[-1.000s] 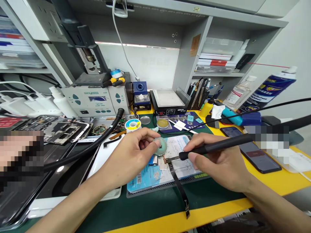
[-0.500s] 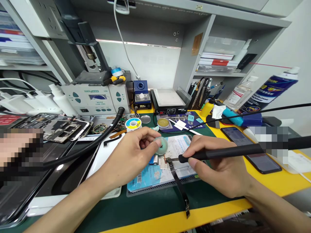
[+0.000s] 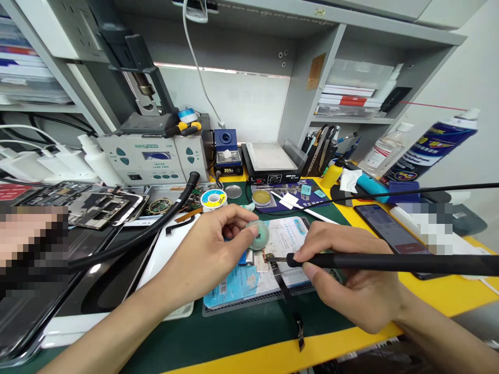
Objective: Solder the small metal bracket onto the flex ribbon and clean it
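Note:
My left hand (image 3: 220, 241) pinches a translucent green spool (image 3: 260, 236), which looks like fine solder wire, over a blue-and-white booklet (image 3: 230, 293). In my right hand (image 3: 351, 275) is a black-handled soldering iron (image 3: 390, 263), gripped near the front. Its metal tip points left and reaches the upper end of a dark flex cable (image 3: 285, 291). That end lies beside a small copper-and-white part (image 3: 261, 262) on the booklet; whether the tip touches it is too small to tell. The cable's lower end hangs over the green mat. A small blue-and-silver piece (image 3: 245, 257) sits under my left fingers.
A rework station (image 3: 152, 158) and a soldering station (image 3: 226, 156) stand at the back. Phone parts and a black hose (image 3: 156, 231) fill the left. A phone (image 3: 390, 228) lies right, and the iron's cord (image 3: 409, 193) crosses behind my right hand. Pixelation covers the left edge.
The rear of the soldering iron has dropped, so its handle lies nearly level, and my right hand has shifted slightly down. My left hand and the spool stay almost still.

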A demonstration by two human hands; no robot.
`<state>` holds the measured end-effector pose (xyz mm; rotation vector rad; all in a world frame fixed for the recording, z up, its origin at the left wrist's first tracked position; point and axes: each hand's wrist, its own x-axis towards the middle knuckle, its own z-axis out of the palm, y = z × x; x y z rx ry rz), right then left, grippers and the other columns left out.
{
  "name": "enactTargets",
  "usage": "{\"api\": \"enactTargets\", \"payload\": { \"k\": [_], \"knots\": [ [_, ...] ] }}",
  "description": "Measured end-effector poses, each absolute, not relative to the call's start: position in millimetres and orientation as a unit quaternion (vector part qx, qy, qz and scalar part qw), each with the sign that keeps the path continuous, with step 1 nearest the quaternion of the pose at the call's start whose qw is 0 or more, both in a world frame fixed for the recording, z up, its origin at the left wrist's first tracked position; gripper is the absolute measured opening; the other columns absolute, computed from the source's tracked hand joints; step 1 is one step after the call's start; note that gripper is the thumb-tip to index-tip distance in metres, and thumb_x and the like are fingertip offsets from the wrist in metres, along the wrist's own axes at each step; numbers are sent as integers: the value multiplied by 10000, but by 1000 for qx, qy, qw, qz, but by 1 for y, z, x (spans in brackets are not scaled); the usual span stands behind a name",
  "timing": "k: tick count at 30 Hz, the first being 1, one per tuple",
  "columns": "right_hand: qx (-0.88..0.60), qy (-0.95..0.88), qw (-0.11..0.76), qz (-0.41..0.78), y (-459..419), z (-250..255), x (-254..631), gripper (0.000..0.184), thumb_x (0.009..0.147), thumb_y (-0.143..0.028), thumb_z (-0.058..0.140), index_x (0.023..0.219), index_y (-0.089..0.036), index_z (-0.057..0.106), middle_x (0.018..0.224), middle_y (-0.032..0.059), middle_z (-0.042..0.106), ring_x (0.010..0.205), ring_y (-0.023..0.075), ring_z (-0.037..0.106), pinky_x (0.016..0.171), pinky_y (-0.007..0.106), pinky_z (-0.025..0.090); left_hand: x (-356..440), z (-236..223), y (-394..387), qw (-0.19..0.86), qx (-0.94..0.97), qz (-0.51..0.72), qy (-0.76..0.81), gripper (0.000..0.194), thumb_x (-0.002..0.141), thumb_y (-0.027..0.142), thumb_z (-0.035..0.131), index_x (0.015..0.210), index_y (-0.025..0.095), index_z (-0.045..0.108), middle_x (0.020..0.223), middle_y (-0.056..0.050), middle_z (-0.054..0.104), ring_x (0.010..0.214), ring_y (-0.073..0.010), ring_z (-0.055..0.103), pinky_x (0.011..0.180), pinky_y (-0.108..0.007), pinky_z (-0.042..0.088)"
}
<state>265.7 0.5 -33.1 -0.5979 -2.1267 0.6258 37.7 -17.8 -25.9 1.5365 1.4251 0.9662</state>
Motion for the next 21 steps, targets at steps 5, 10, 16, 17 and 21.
{"api": "enactTargets", "payload": {
  "k": [5,10,16,17,21],
  "knots": [
    [-236,-849,410,235,0,-33,266,225,750,-22,626,875,-203,677,716,11,656,619,150,570,581,300,458,38,-27,-19,402,609,392,560,242,894,421,642,992,205,691,767,14,649,700,-150,575,611,-266,440],
    [-233,-849,409,239,0,-32,266,222,756,-19,621,873,-200,676,726,13,661,617,146,568,583,297,465,38,-24,-20,406,605,395,560,238,883,417,651,972,200,691,782,4,663,712,-156,583,620,-270,445],
    [-237,-851,406,235,0,-33,267,231,754,-26,632,898,-198,684,723,12,650,621,151,567,585,301,456,38,-24,-19,398,604,403,562,226,886,410,649,954,200,694,776,2,662,707,-154,577,624,-270,449],
    [-238,-850,407,234,0,-33,267,231,753,-23,631,895,-197,684,721,12,649,619,151,565,583,300,455,38,-24,-19,395,604,404,563,227,885,412,649,949,199,695,770,3,658,700,-153,574,622,-271,449],
    [-234,-847,410,245,0,-31,266,226,752,-22,626,881,-198,684,721,12,659,616,149,568,582,296,463,37,-24,-20,402,600,406,560,227,882,405,656,964,197,695,789,0,668,712,-156,582,628,-271,452]
  ]
}}
